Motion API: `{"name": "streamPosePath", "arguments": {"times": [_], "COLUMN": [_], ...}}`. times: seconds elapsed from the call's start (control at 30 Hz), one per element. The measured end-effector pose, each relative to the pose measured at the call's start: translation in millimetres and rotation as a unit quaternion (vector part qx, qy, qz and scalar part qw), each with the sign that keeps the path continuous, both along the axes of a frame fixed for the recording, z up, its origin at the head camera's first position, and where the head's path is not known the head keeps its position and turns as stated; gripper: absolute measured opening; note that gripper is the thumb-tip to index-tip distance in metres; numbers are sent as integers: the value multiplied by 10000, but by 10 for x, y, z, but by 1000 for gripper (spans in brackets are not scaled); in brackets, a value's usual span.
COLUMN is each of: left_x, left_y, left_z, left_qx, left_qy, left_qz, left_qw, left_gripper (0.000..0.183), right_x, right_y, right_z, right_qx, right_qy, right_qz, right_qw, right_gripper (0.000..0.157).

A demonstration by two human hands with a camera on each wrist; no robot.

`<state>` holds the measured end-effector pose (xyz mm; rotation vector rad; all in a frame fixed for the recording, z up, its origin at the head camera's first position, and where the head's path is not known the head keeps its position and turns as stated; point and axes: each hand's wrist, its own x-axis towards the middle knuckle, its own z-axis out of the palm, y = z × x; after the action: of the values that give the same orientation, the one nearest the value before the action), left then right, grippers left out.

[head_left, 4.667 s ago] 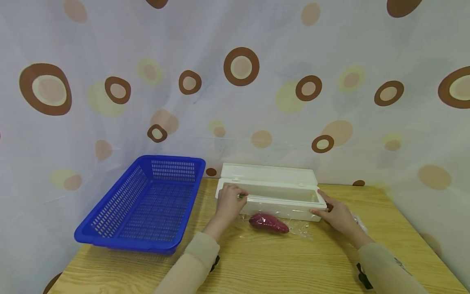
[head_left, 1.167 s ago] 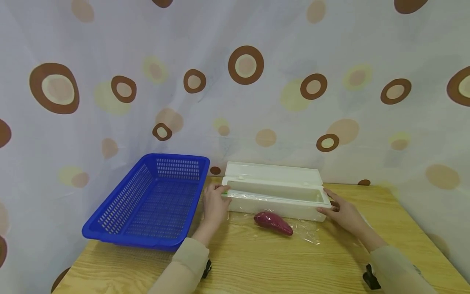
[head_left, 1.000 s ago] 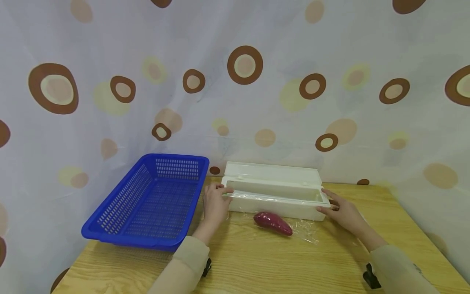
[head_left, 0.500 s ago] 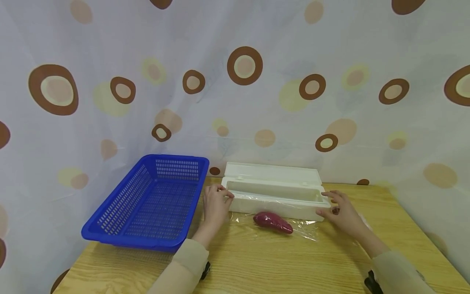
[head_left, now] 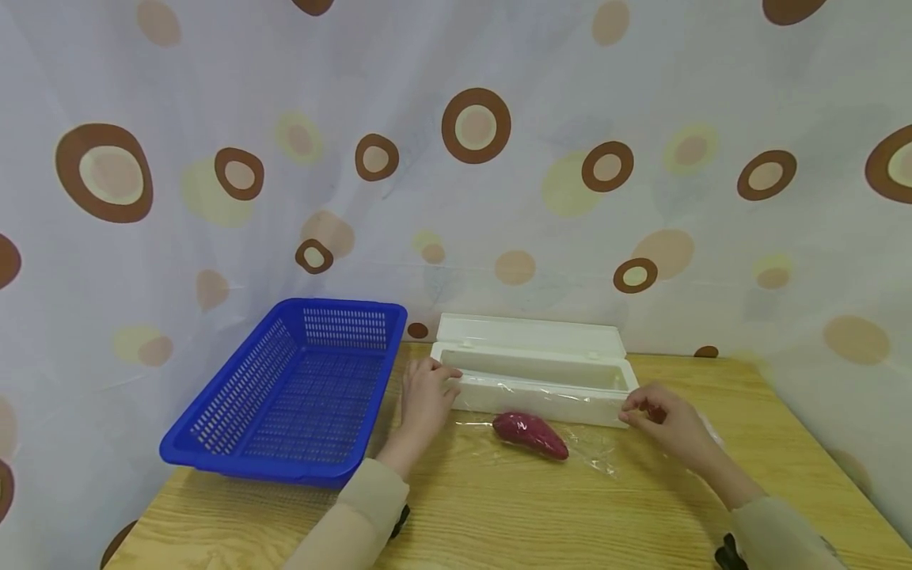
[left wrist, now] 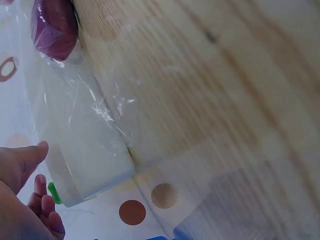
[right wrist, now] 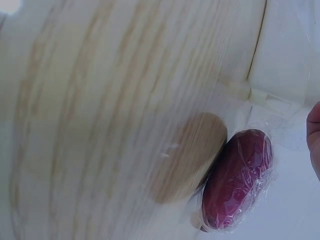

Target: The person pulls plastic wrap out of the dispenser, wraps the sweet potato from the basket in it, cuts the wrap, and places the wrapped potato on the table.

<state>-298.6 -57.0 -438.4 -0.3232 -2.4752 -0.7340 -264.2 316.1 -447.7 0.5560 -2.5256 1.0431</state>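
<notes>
A white cling film dispenser box [head_left: 541, 402] stands with its lid [head_left: 530, 332] raised behind it. Clear film [head_left: 594, 455] runs from its front edge onto the table, and a purple sweet potato [head_left: 530, 435] lies on this sheet. My left hand [head_left: 427, 400] touches the box's left front corner, its fingers apart. In the left wrist view a green slider [left wrist: 54, 194] shows at those fingertips. At the right front corner, my right hand [head_left: 666, 419] pinches the film edge, thumb and forefinger together. Another sweet potato [right wrist: 237, 180], wrapped in film, lies beyond the box's right end.
A blue plastic basket [head_left: 285, 475] with slotted walls stands left of the box, close to my left forearm. The wooden table [head_left: 541, 518] meets a patterned curtain [head_left: 541, 214] right behind the box.
My left hand has moved left along the front edge to the corner, then slightly back right. My right hand has come off the box's end and closed on the film at the front corner.
</notes>
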Motion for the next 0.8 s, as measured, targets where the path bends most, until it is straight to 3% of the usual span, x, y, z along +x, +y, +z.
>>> {"name": "streamPosePath", "arguments": {"times": [0.27,0.4,0.63,0.8], "left_x": [3,74,185,244], "left_y": [-5,-31,-86,-142], "left_z": [1,-3,-20,-54], "left_qx": [-149,-217,-499,-821], "left_qy": [261,164,-173,-124], "left_qz": [145,63,-148,-319], "left_qw": [9994,9996,9985,9960], "left_gripper": [5,6,7,8], "right_x": [95,144,91,82], "right_y": [-39,-49,116,162], "right_z": [97,136,45,19], "right_qx": [254,336,522,581], "right_qy": [16,-32,-333,-129], "right_qz": [202,292,524,1064], "right_qw": [9995,9990,9967,9925], "right_gripper": [13,14,15,22]}}
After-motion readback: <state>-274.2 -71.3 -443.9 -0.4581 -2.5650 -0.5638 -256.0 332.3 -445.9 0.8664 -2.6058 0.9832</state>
